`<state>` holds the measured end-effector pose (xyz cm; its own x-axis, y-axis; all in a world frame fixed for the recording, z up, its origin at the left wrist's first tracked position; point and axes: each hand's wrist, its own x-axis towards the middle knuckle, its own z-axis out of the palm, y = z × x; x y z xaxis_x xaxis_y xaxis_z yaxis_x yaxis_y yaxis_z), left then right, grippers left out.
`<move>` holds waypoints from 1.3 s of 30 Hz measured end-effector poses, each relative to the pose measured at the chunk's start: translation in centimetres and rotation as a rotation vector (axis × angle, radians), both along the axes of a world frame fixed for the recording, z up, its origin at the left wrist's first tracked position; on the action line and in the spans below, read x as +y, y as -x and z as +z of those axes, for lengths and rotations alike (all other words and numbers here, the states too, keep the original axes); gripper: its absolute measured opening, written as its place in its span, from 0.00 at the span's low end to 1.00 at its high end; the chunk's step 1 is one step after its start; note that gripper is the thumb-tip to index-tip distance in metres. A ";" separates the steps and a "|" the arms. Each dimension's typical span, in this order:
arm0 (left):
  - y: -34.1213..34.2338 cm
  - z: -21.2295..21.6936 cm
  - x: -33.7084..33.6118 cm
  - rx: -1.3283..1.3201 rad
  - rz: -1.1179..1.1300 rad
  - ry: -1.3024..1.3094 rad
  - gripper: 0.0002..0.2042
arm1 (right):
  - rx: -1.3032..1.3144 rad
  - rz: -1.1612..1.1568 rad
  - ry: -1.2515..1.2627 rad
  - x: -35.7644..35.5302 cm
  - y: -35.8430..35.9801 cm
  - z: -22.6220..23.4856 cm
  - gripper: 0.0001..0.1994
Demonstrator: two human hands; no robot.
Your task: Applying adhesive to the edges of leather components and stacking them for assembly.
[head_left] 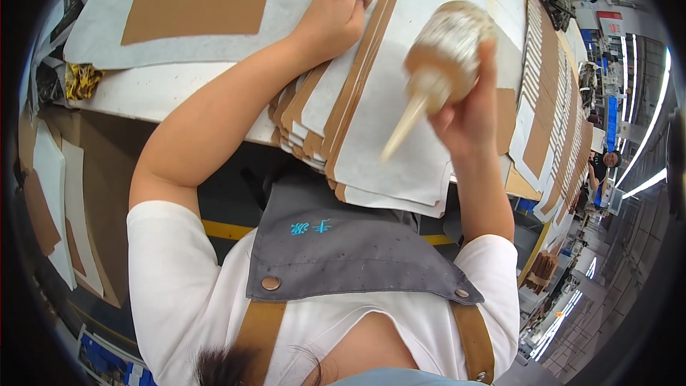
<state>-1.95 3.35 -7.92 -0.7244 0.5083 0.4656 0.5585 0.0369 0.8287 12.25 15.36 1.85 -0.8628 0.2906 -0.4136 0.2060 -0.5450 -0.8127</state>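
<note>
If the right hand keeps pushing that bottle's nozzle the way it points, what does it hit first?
Most likely the top white sheet of the fanned stack: the right hand tilts the bottle with its nozzle aimed down-left at it. Depth is unclear.

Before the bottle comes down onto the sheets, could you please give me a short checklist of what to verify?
1. Right hand grips the squeeze bottle: ok.
2. Nozzle points down over the top white sheet: ok.
3. Left hand presses on the fanned stack of sheets: ok.
4. Stack fully on the table: not ok, its near edge overhangs.
5. Nozzle open and flowing: cannot tell.
</note>
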 end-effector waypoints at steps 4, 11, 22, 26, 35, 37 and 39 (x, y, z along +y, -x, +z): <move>0.0 0.1 0.2 0.005 -0.007 -0.016 0.06 | 0.302 -0.191 -0.073 7.5 5.1 1.2 0.29; -0.1 0.0 -0.1 -0.041 -0.022 0.019 0.07 | 0.258 -0.446 -0.466 16.7 14.4 -0.7 0.22; -0.1 0.2 -0.1 -0.005 -0.034 0.038 0.08 | 0.331 -0.271 -0.870 16.4 19.5 0.1 0.23; 0.0 0.1 -0.1 -0.006 -0.042 0.045 0.09 | 0.351 -0.295 -0.901 17.1 20.7 -0.9 0.22; 0.0 0.3 -0.1 -0.005 -0.043 0.047 0.09 | 0.372 -0.290 -0.892 16.7 20.5 -0.7 0.21; 0.0 0.2 -0.1 0.006 -0.036 0.046 0.09 | 0.356 -0.415 -0.876 15.7 20.1 -0.7 0.20; 0.0 0.1 -0.1 0.018 -0.035 0.043 0.09 | 0.348 -0.354 -0.864 16.1 19.6 -0.7 0.19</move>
<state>-1.90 3.29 -7.79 -0.6979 0.5527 0.4555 0.5746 0.0525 0.8167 -7.33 31.45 1.11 -0.7012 0.6366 0.3210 -0.1795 0.2781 -0.9436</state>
